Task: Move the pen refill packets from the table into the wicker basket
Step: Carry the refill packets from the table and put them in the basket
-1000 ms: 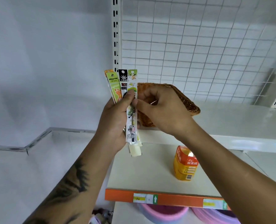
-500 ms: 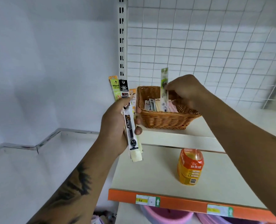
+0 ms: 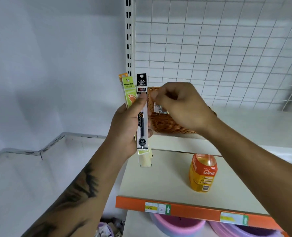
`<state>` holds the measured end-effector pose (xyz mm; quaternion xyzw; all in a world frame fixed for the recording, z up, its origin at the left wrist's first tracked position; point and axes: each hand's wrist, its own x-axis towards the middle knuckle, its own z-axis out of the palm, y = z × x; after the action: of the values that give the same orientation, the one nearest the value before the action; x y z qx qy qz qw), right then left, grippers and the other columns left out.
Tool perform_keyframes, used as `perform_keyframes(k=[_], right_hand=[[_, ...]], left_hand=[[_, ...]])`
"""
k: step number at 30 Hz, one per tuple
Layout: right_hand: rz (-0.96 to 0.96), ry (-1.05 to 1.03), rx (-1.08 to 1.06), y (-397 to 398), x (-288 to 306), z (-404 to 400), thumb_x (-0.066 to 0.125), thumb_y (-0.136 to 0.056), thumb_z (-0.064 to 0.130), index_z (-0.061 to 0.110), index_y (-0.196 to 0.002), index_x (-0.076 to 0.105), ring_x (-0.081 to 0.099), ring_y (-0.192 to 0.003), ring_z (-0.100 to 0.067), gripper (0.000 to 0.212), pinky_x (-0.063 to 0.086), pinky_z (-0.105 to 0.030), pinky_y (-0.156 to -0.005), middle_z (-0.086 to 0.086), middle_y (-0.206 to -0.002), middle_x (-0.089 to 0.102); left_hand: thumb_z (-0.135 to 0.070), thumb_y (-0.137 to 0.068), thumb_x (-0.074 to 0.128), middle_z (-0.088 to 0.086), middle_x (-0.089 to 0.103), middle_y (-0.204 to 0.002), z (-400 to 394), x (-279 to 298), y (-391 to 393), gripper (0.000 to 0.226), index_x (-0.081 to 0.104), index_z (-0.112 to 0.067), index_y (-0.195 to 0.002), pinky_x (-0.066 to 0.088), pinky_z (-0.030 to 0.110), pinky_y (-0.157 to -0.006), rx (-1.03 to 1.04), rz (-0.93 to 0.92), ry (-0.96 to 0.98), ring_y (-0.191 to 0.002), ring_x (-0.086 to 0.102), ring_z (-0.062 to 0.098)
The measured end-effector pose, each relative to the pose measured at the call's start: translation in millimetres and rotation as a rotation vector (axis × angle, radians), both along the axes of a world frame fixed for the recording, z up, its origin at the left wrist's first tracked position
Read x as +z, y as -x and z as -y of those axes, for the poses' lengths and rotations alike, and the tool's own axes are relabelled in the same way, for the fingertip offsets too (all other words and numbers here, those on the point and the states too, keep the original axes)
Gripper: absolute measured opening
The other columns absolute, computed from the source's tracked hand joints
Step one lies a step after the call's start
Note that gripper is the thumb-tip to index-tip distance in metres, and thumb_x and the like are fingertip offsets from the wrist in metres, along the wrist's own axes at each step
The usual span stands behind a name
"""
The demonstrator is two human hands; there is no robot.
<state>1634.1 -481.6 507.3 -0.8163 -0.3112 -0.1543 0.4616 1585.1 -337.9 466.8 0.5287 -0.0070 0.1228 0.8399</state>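
My left hand (image 3: pixel 126 124) grips a fan of pen refill packets upright: a black packet (image 3: pixel 141 117) in front, a green one (image 3: pixel 129 93) and an orange one (image 3: pixel 122 77) behind. The wicker basket (image 3: pixel 167 124) stands on the upper shelf right behind my hands, and a few packets (image 3: pixel 160 109) lie inside it. My right hand (image 3: pixel 181 106) hovers in front of the basket with its fingers curled. Its blurred fingertips are beside the top right edge of the black packet; I cannot tell whether they touch it.
An orange drink bottle (image 3: pixel 202 173) stands on the cream shelf (image 3: pixel 158 182) with the orange front strip. Pink basins (image 3: pixel 176 226) sit below it. A white wire grid (image 3: pixel 210 48) and a slotted upright post (image 3: pixel 129 40) back the shelves.
My right hand put the green-topped packet into the basket, let it go, and came back left to the top of the black packet. My left hand kept the bundle in place.
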Motion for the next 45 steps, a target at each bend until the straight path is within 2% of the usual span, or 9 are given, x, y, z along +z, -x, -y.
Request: perform_keyframes(k=[17,20,24,27,30,33,36,41,45], right_hand=[[-0.468,-0.377,0.004,-39,26,12,0.067,-0.096,0.004,0.003,-0.092,0.067,0.059,-0.063,-0.022,0.004,0.049,-0.031,-0.054,-0.016,-0.077,0.061],[-0.453,-0.155,-0.195,-75,18,10,0.064,-0.092,-0.003,-0.001,-0.088,0.065,0.053,-0.059,-0.025,0.005,0.047,-0.033,-0.055,-0.016,-0.071,0.054],[-0.25,0.586,-0.469,-91,4,0,0.058,-0.091,0.005,0.008,-0.072,0.052,0.051,-0.063,-0.022,0.02,0.038,-0.027,-0.051,-0.009,-0.073,0.054],[-0.15,0.714,-0.484,-83,7,-6,0.059,-0.091,0.008,0.008,-0.084,0.058,0.058,-0.079,-0.024,0.008,0.044,-0.029,-0.058,-0.007,-0.084,0.059],[0.092,0.484,-0.439,-68,4,-5,0.059,-0.092,0.013,0.009,-0.096,0.069,0.064,-0.09,-0.021,0.011,0.051,-0.029,-0.074,-0.004,-0.092,0.068],[0.239,0.103,-0.239,-17,-6,-9,0.061,-0.098,0.021,0.016,-0.093,0.071,0.059,-0.07,-0.003,0.013,0.04,-0.012,-0.063,0.011,-0.074,0.065],[0.295,-0.099,-0.113,29,-23,-12,0.06,-0.103,0.026,0.013,-0.097,0.071,0.062,-0.071,-0.006,0.019,0.046,-0.018,-0.065,0.007,-0.075,0.068],[-0.005,-0.202,-0.005,45,-41,-10,0.072,-0.096,0.019,0.019,-0.106,0.065,0.069,-0.063,-0.021,0.013,0.058,-0.047,-0.065,-0.004,-0.069,0.069],[-0.163,-0.329,0.046,46,-32,-7,0.074,-0.093,0.007,0.013,-0.111,0.061,0.07,-0.062,-0.019,0.023,0.06,-0.038,-0.06,-0.015,-0.077,0.072]], left_hand=[[-0.07,-0.093,0.038,0.003,0.053,-0.066,-8,7,3,0.062,0.062,-0.015,-0.075,0.027,0.02,-0.049,-0.167,-0.087,0.118,-0.049,0.04,0.018],[-0.067,-0.093,0.037,0.004,0.054,-0.067,-12,7,4,0.06,0.061,-0.014,-0.076,0.031,0.019,-0.048,-0.182,-0.092,0.128,-0.05,0.041,0.018],[-0.062,-0.093,0.04,0.003,0.053,-0.068,-14,7,4,0.055,0.061,-0.014,-0.077,0.031,0.021,-0.049,-0.194,-0.099,0.111,-0.051,0.043,0.017],[-0.063,-0.092,0.047,0.002,0.05,-0.066,-13,6,3,0.052,0.061,-0.015,-0.076,0.028,0.022,-0.049,-0.186,-0.127,0.102,-0.052,0.04,0.016],[-0.065,-0.092,0.055,0.0,0.046,-0.064,-8,9,4,0.049,0.059,-0.018,-0.077,0.026,0.022,-0.048,-0.154,-0.137,0.102,-0.05,0.039,0.014],[-0.057,-0.093,0.064,-0.002,0.043,-0.06,-2,10,5,0.04,0.056,-0.022,-0.074,0.029,0.019,-0.044,-0.067,-0.107,0.081,-0.046,0.039,0.013],[-0.04,-0.097,0.066,-0.001,0.055,-0.061,5,9,6,0.024,0.066,-0.019,-0.086,0.041,0.02,-0.043,0.034,-0.004,0.03,-0.047,0.053,0.014],[-0.027,-0.1,0.065,0.016,0.07,-0.108,16,6,9,0.036,0.065,-0.008,-0.13,0.062,0.043,-0.071,0.031,0.078,0.084,-0.093,0.073,0.034],[-0.032,-0.097,0.068,0.012,0.074,-0.116,19,5,5,0.036,0.068,-0.014,-0.129,0.059,0.042,-0.076,0.055,0.103,0.062,-0.104,0.073,0.034]])
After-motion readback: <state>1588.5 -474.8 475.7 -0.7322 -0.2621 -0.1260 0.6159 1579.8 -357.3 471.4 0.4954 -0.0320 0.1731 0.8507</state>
